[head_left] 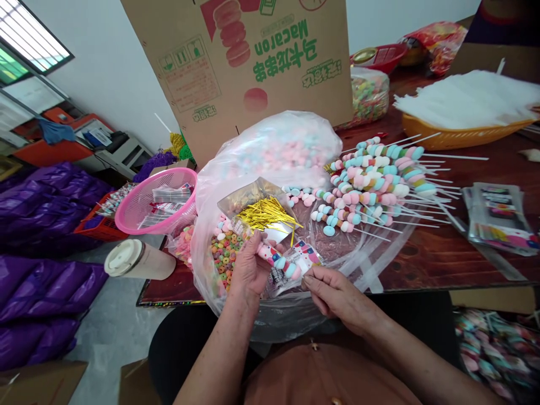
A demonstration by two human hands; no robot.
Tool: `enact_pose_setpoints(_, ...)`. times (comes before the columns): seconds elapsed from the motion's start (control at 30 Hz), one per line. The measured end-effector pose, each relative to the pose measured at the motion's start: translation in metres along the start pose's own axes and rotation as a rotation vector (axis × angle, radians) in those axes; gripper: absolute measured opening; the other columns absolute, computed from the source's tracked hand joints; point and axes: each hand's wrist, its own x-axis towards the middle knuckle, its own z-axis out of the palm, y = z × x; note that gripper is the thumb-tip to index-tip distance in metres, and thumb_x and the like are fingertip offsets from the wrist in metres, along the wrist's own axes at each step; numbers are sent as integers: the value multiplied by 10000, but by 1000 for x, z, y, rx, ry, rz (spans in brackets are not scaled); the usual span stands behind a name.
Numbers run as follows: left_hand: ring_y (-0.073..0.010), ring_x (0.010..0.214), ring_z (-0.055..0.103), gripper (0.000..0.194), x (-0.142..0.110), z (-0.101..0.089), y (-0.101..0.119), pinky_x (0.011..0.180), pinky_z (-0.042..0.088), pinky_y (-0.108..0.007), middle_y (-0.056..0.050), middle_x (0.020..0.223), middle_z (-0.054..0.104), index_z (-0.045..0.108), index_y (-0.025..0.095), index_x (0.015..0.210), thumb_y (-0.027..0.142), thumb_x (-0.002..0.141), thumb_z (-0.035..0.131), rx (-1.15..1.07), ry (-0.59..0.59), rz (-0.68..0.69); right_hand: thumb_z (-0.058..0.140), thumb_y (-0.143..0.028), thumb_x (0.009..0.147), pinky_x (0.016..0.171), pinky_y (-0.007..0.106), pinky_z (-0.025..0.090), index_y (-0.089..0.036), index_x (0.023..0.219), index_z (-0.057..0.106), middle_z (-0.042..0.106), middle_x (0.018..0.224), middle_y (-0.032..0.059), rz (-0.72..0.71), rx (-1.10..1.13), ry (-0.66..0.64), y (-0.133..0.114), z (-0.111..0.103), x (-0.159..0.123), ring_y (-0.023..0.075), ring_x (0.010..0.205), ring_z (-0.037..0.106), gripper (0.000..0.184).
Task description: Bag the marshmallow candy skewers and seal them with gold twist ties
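Cluttering dk-red tbl: candy skewers; white wall bhd, barred window L.

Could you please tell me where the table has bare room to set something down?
The table shows bare wood along its front edge, between the clear plastic and the stack of packets, and behind that stack, toward the yellow basket. It is crowded around the left hand and right hand: loose candy rings, gold ties and piled skewers.

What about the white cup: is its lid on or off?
On: the lid covers the whole top of the cup. Whether there's a drink inside, I cannot tell.
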Motion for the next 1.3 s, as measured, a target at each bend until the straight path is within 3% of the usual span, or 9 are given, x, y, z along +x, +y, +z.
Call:
enact_pose_setpoints(0.13, -126, 450, 562, 215, 4, 4, -5, 567, 529, -303, 2, 538, 578, 546, 150, 758, 339, 854, 510, -36, 208, 51, 347, -311, 875, 495, 231, 308, -184, 693, 486, 508, 549, 2, -319, -514, 242, 8, 0, -2, 123, 506, 459, 262)
enact_pose_setpoints(0.27, -167, 487, 594, 383, 8, 3, -4, 518, 520, -309, -40, 557, 586, 557, 133, 784, 461, 881, 385, -9, 319, -78, 316, -198, 873, 532, 252, 311, -169, 721, 531, 577, 624, 49, -500, -871, 358, 17, -1, -3, 153, 564, 534, 265)
enact_pose_setpoints(0.47, -218, 552, 631, 553, 6, -7, 3, 586, 532, -378, -78, 559, 605, 600, 97, 790, 593, 828, 358, 26, 156, -230, 335, -266, 888, 521, 231, 326, -178, 768, 532, 556, 595, 4, -405, -645, 230, 11, -3, -6, 131, 535, 504, 247)
enact_pose_setpoints(0.57, -249, 639, 654, 633, 3, -9, 2, 669, 524, -439, -120, 682, 659, 611, 93, 878, 669, 771, 371, -19, -74, -158, 345, -299, 884, 505, 226, 317, -185, 726, 508, 491, 563, -21, -331, -508, 190, 6, -4, -8, 118, 520, 450, 254)
enact_pose_setpoints(0.7, -207, 647, 655, 434, 2, -3, -9, 727, 515, -403, -44, 634, 655, 610, 140, 917, 541, 765, 547, -111, -218, -61, 363, -320, 876, 502, 226, 308, -195, 668, 461, 433, 546, -32, -264, -393, 180, 1, 2, -8, 114, 526, 406, 261)
enact_pose_setpoints(0.8, -170, 573, 635, 310, 1, 4, -27, 709, 516, -345, 29, 463, 554, 612, 144, 801, 445, 735, 643, -80, -214, -30, 367, -342, 876, 489, 232, 304, -206, 640, 430, 407, 501, -40, -224, -299, 183, -2, 9, -2, 115, 497, 387, 279)
enact_pose_setpoints(0.97, -161, 543, 629, 366, 0, 3, -46, 684, 515, -327, 26, 472, 558, 551, 154, 659, 495, 666, 683, -56, -129, -55, 350, -366, 880, 503, 235, 343, -198, 709, 483, 468, 512, -31, -179, -189, 192, -4, 13, 8, 121, 488, 424, 274)
enact_pose_setpoints(1.13, -134, 511, 603, 323, 5, 0, -36, 696, 513, -331, 31, 499, 567, 540, 156, 661, 447, 705, 671, -112, -15, 12, 335, -344, 879, 534, 250, 328, -193, 659, 457, 531, 612, 22, -284, -462, 167, 5, 8, 1, 143, 569, 463, 294)
enact_pose_setpoints(1.3, -186, 584, 636, 435, -7, 5, -53, 664, 510, -335, -18, 521, 604, 541, 149, 647, 577, 701, 599, -1, -77, -97, 336, -327, 862, 513, 259, 297, -207, 636, 437, 505, 567, 21, -304, -501, 266, 5, 17, 6, 144, 523, 447, 276)
